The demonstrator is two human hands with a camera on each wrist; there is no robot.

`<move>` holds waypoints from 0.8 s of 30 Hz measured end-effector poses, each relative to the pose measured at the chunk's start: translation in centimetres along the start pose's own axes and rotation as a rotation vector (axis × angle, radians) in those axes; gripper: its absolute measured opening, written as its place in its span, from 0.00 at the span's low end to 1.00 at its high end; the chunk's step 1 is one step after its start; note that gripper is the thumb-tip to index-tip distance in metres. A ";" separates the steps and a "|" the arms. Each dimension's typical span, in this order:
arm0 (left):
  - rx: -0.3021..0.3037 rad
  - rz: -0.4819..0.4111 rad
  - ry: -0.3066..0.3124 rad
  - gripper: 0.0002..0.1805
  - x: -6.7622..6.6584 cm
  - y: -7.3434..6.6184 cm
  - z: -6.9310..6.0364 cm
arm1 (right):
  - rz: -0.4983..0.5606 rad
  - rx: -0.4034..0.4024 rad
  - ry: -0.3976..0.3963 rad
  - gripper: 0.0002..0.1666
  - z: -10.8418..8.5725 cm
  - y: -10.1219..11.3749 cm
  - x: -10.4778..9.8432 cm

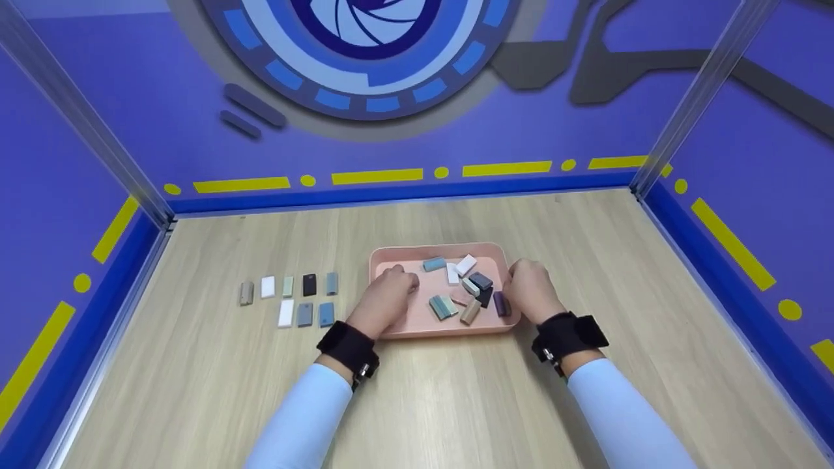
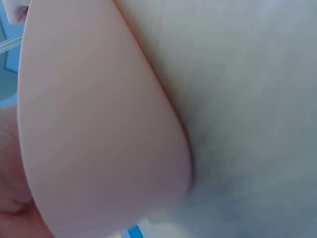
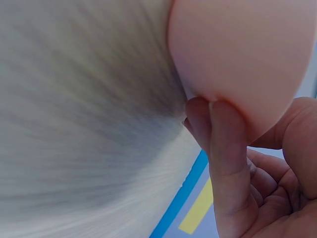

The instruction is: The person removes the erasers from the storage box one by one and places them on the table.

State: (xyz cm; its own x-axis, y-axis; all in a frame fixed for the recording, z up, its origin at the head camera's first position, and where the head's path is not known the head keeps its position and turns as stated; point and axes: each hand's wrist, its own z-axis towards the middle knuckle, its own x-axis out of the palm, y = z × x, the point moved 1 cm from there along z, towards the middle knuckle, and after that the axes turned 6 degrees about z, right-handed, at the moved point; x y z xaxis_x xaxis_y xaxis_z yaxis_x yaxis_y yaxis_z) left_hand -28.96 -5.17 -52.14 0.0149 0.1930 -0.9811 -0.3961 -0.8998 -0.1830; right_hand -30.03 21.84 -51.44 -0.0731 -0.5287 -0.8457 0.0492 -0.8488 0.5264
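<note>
A pink tray [image 1: 443, 331] stands on the table with several small blocks inside, mostly towards its right half. My left hand [image 1: 386, 298] reaches over the tray's left side, its fingers bent inside; whether they hold anything is hidden. In the left wrist view the tray's outer wall [image 2: 104, 119] covers much of that hand [image 2: 15, 183]. With my right hand [image 1: 533, 290] I grip the tray's right side. The right wrist view has this hand [image 3: 262, 173] with fingertips against the outside of the pink wall [image 3: 242, 54]. A dark purple block [image 1: 502, 304] lies in the tray beside it.
Left of the tray, several small blocks lie in two rows on the wooden table [image 1: 443, 397], among them a black one [image 1: 309, 284], a white one [image 1: 285, 313] and a blue one [image 1: 326, 314]. Blue-purple panels [image 1: 417, 150] enclose the table's back and sides.
</note>
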 end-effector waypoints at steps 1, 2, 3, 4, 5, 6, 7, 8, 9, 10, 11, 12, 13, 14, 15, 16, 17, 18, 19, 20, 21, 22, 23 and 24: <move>0.004 -0.009 -0.015 0.12 -0.1 0.1 -0.1 | 0.000 0.002 0.005 0.15 0.0 0.0 0.0; 0.007 -0.022 -0.030 0.12 -0.2 0.3 -0.3 | 0.001 0.004 0.010 0.15 0.0 0.0 0.1; 0.009 -0.037 -0.046 0.11 -0.3 0.4 -0.5 | 0.001 0.007 0.013 0.16 0.0 0.0 0.1; 0.005 -0.055 -0.059 0.11 -0.5 0.5 -0.7 | 0.002 0.008 0.018 0.16 0.0 0.0 0.1; 0.001 -0.074 -0.075 0.11 -0.7 0.7 -0.9 | 0.003 0.011 0.020 0.16 0.0 0.0 0.1; -0.004 -0.094 -0.093 0.11 -0.9 0.8 -1.1 | 0.003 0.013 0.021 0.16 0.0 0.0 0.1; -0.008 -0.111 -0.112 0.12 -1.2 1.0 -1.3 | 0.003 0.013 0.019 0.16 0.0 0.0 0.1; -0.013 -0.127 -0.133 0.12 -1.5 1.1 -1.6 | 0.002 0.013 0.018 0.16 0.0 0.0 0.1; -0.020 -0.132 -0.157 0.13 -1.8 1.3 -1.7 | 0.003 0.015 0.017 0.16 0.0 0.0 0.1; -0.029 -0.133 -0.179 0.14 -2.1 1.5 -2.0 | 0.002 0.013 0.016 0.16 0.0 0.0 0.1; -0.040 -0.134 -0.202 0.15 -2.4 1.7 -2.2 | 0.003 0.013 0.013 0.15 0.0 0.0 0.1; -0.052 -0.136 -0.224 0.15 -2.8 1.9 -2.4 | 0.004 0.012 0.012 0.15 0.1 0.0 0.1; -0.067 -0.139 -0.243 0.16 -3.1 2.1 -2.6 | 0.007 0.016 0.014 0.15 0.1 0.0 0.1; -0.086 -0.141 -0.259 0.16 -3.3 2.4 -2.8 | 0.007 0.015 0.011 0.15 0.1 0.0 0.1; -0.110 -0.147 -0.272 0.17 -3.6 2.7 -3.0 | 0.009 0.014 0.011 0.15 0.1 0.0 0.1; -0.132 -0.161 -0.282 0.18 -3.9 3.1 -3.2 | 0.010 0.012 0.009 0.14 0.1 0.0 0.1; -0.155 -0.172 -0.296 0.18 -4.2 3.5 -3.4 | 0.011 0.012 0.009 0.14 0.1 0.0 0.2; -0.179 -0.182 -0.309 0.19 -4.4 3.9 -3.7 | 0.011 0.013 0.008 0.14 0.1 0.0 0.2; -0.202 -0.196 -0.323 0.19 -4.7 4.4 -4.0 | 0.009 0.010 0.007 0.14 0.1 0.0 0.2; -0.229 -0.204 -0.337 0.20 -4.9 4.9 -4.2 | 0.006 0.007 0.003 0.14 0.1 0.0 0.2; -0.252 -0.216 -0.355 0.20 -5.1 5.4 -4.5 | 0.009 0.008 0.003 0.14 0.0 0.0 0.1; -0.277 -0.227 -0.374 0.20 -5.3 5.9 -4.8 | 0.010 0.009 0.001 0.14 0.0 0.0 0.1; -0.302 -0.240 -0.395 0.20 -5.5 6.5 -5.1 | 0.013 0.011 0.000 0.13 0.0 0.0 0.1; -0.326 -0.256 -0.414 0.19 -5.7 7.1 -5.5 | 0.017 0.014 -0.002 0.12 0.0 0.1 0.1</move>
State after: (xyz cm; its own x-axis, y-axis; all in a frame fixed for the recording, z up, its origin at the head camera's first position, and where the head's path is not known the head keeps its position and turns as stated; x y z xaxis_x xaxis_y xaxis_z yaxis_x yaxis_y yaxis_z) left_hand -26.82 -14.77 -48.16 -0.3129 0.4981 -0.8087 -0.1232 -0.8655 -0.4855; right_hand -30.01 21.75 -51.45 -0.0743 -0.5433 -0.8363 0.0367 -0.8395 0.5421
